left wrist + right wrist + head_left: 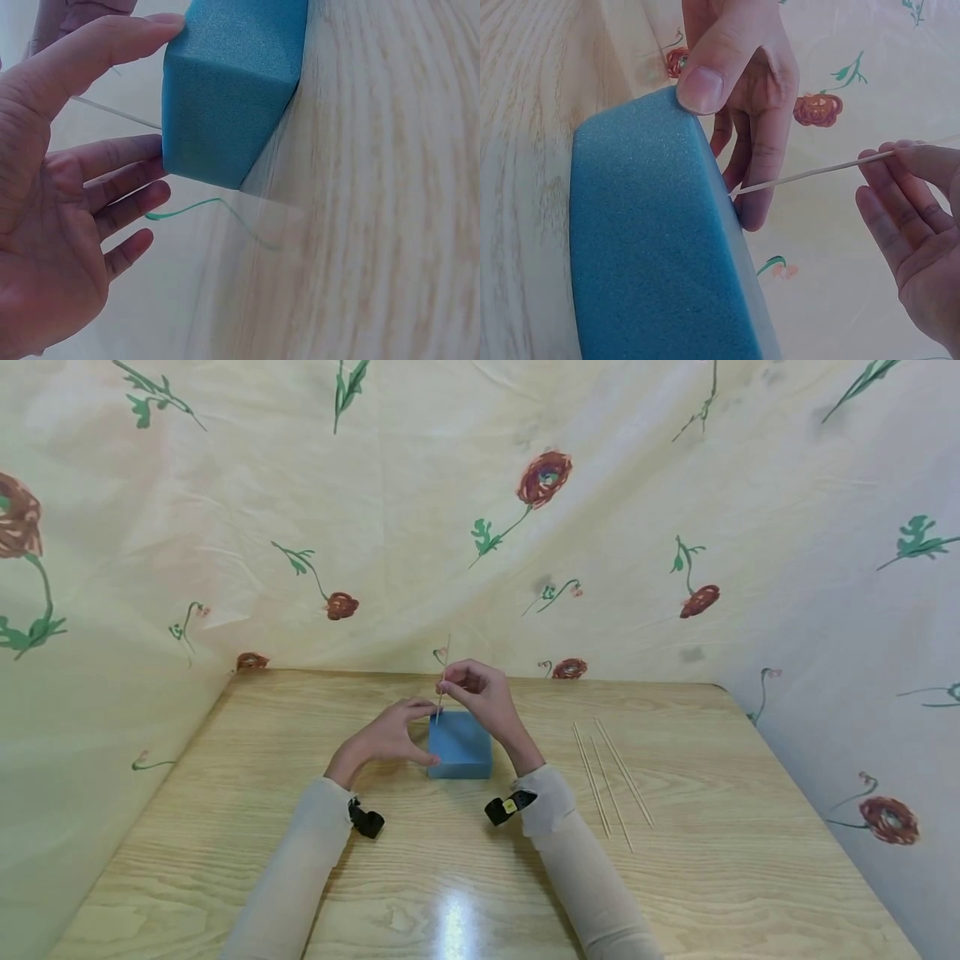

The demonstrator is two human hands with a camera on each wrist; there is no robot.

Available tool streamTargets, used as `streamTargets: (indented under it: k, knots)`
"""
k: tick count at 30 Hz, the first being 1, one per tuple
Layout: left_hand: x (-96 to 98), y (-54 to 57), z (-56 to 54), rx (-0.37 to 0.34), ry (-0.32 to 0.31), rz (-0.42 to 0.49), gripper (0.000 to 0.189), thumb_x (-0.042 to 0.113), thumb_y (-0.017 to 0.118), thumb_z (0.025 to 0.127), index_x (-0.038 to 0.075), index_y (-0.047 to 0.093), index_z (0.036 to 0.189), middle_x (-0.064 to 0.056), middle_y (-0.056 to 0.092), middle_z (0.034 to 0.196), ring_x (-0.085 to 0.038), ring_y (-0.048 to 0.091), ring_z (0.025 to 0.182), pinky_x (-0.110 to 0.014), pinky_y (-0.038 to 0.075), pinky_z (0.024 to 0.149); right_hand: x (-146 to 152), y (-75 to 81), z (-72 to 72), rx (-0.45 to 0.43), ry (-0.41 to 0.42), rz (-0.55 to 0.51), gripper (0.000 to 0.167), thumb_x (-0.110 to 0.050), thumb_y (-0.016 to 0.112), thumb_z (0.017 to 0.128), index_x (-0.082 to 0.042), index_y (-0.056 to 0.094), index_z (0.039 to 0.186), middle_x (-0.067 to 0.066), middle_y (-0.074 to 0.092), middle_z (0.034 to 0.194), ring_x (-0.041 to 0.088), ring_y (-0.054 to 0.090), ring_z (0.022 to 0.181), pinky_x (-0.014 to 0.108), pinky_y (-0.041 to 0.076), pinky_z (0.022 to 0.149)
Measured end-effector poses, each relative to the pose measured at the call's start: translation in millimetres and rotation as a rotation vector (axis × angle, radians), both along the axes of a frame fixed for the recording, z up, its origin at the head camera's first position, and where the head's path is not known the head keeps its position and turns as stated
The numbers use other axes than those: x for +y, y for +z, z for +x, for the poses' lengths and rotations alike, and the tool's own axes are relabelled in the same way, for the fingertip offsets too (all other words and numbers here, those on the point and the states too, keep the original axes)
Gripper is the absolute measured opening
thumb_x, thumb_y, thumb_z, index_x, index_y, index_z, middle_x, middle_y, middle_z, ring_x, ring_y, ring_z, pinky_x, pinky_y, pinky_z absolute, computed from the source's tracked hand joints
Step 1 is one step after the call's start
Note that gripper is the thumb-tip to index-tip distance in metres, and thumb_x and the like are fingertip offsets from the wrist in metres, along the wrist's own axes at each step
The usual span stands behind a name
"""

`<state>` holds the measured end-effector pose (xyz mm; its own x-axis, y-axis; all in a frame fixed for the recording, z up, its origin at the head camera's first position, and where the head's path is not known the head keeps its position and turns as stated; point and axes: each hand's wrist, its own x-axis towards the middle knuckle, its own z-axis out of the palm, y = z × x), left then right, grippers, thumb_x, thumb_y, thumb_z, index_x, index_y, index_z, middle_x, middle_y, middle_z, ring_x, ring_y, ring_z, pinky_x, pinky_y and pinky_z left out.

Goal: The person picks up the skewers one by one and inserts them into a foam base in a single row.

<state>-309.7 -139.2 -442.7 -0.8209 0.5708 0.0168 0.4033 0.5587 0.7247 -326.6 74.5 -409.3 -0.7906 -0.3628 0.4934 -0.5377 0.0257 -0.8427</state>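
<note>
A blue foam block (460, 745) sits on the wooden table. My left hand (391, 732) holds its left side, with the thumb (154, 28) at the near top edge and the fingertips at the far edge. A thin wooden skewer (810, 175) is pinched between the thumb and fingers of my right hand (481, 690), above the block. The skewer slants upright, its lower tip at the block's top face near the far left corner, close to the left fingers. The block's left end (214, 124) shows in the left wrist view.
Several loose skewers (613, 768) lie on the table (697, 877) to the right of my right forearm. A floral cloth (420, 510) hangs behind the table and along both sides. Black wrist cameras (365, 819) are strapped over both light sleeves.
</note>
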Motion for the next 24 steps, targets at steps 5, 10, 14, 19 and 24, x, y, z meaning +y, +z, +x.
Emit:
streamTargets:
  k: [5,10,14,19,24]
  knots:
    - [1.1,-0.7,0.9,0.013,0.003,0.002,0.092,0.036,0.089,0.079,0.005,0.046,0.154,-0.018,0.041,0.158,-0.042,0.032,0.15,-0.063,0.032,0.116,-0.3,-1.4,-1.8,-0.002,0.0,0.002,0.015,0.0,0.067,0.096,0.011,0.068,0.107,0.026,0.072,0.1,0.016,0.073,0.09,0.025,0.059,0.081]
    - [1.4,-1.2,1.0,0.012,0.01,0.011,0.091,0.034,0.089,0.079,0.004,0.046,0.154,-0.018,0.038,0.159,-0.042,0.031,0.15,-0.063,0.031,0.117,-0.7,-2.1,-2.9,0.0,-0.007,0.006,0.015,-0.001,0.067,0.097,0.01,0.068,0.107,0.026,0.072,0.1,0.021,0.073,0.09,0.025,0.058,0.081]
    - [1.2,-2.3,-0.3,0.032,0.01,0.006,0.091,0.034,0.089,0.078,0.004,0.046,0.153,-0.018,0.037,0.159,-0.041,0.032,0.148,-0.062,0.031,0.117,-1.2,-2.3,-3.1,-0.005,-0.015,0.007,0.012,-0.002,0.068,0.096,0.005,0.07,0.106,0.025,0.073,0.1,0.021,0.073,0.089,0.025,0.058,0.08]
    - [0.8,-3.2,-1.8,0.038,0.008,-0.003,0.091,0.034,0.089,0.078,0.004,0.047,0.153,-0.019,0.037,0.158,-0.041,0.032,0.148,-0.062,0.031,0.117,-1.6,-2.5,-3.7,-0.009,-0.007,0.002,0.011,-0.001,0.068,0.096,0.002,0.071,0.106,0.024,0.073,0.099,0.015,0.073,0.089,0.026,0.059,0.08]
    - [0.4,-3.1,-2.5,0.029,0.012,-0.006,0.091,0.035,0.089,0.078,0.005,0.047,0.153,-0.019,0.035,0.159,-0.041,0.031,0.149,-0.062,0.031,0.117,-1.7,-2.1,-3.7,-0.004,0.001,-0.001,0.011,-0.001,0.068,0.096,0.003,0.071,0.106,0.024,0.073,0.1,0.012,0.073,0.089,0.026,0.059,0.08]
